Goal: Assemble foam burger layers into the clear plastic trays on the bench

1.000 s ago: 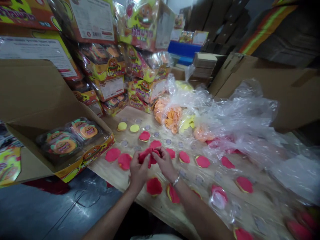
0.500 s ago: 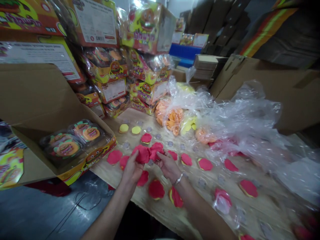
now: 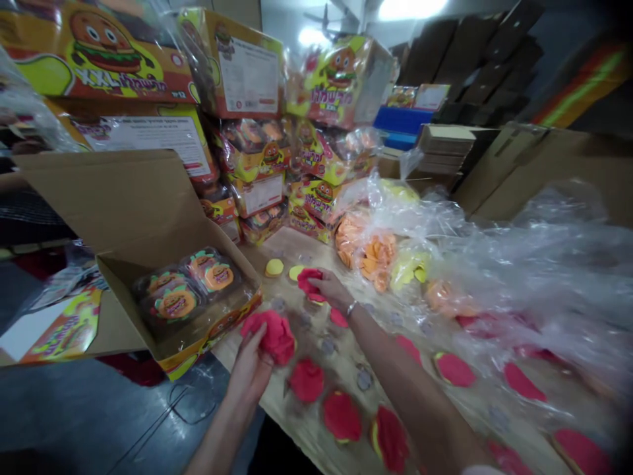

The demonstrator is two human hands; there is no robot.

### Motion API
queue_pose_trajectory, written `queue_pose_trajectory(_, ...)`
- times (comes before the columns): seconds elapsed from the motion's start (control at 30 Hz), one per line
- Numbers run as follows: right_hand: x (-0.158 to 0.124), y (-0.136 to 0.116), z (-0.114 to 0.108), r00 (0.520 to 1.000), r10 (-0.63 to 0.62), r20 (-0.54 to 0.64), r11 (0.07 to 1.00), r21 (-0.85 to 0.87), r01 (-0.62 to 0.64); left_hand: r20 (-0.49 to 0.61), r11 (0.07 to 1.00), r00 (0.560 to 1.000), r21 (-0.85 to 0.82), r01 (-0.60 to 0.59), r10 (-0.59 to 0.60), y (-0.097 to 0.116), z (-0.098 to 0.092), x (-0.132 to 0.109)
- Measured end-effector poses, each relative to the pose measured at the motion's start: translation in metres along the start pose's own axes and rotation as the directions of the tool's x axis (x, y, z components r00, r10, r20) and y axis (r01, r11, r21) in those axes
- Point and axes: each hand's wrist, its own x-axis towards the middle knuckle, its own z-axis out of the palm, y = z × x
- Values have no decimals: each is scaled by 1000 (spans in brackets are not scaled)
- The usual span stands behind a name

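My left hand (image 3: 254,366) is closed on a red wavy-edged piece (image 3: 277,338), thumb on top; whether it is one layer or a small stack I cannot tell. Farther forward, my right hand (image 3: 330,289) pinches another red piece (image 3: 307,280) over the row with a yellow disc (image 3: 295,273). Beside that lies a second yellow disc (image 3: 274,266). Nearer to me, red pieces rest on yellow ones, such as a red-topped stack (image 3: 342,415) and a folded red piece (image 3: 390,439). Clear plastic discs, one a small cup (image 3: 364,378), are scattered between them.
An open carton (image 3: 148,178) with packed burger-shaped sweets (image 3: 177,303) stands at left. Wrapped boxes (image 3: 341,79) are piled behind. Clear plastic bags (image 3: 494,264) with orange pieces (image 3: 376,254) and yellow pieces (image 3: 409,267) cover the table's right back. A large cardboard box (image 3: 558,168) stands beyond.
My hands have moved apart: the right has gone forward with a red piece, the left stays nearer with the other. The view has turned left and tilted up.
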Motion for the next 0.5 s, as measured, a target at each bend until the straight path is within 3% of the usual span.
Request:
queue_pose_trajectory(0.13, 67, 8, -3, 996, -25, -89, 966, -257, 2, -39, 999, 999, 36, 11, -10, 9, -12, 3)
queue_pose_trajectory(0.23, 92, 14, 4, 992, -59, -113, 890, -456, 1, -95, 998, 995, 54, 11, -6, 9, -19, 7)
queue_pose_trajectory(0.37, 97, 20, 15, 990, -97, -100, 749, -663, 7, -86, 998, 996, 57, 14, -10, 8, -24, 15)
queue_pose_trajectory(0.5, 80, 16, 23, 982, -167, -93, 629, -777, 34, -90, 997, 993, -11, 73, -74, 5, -22, 19)
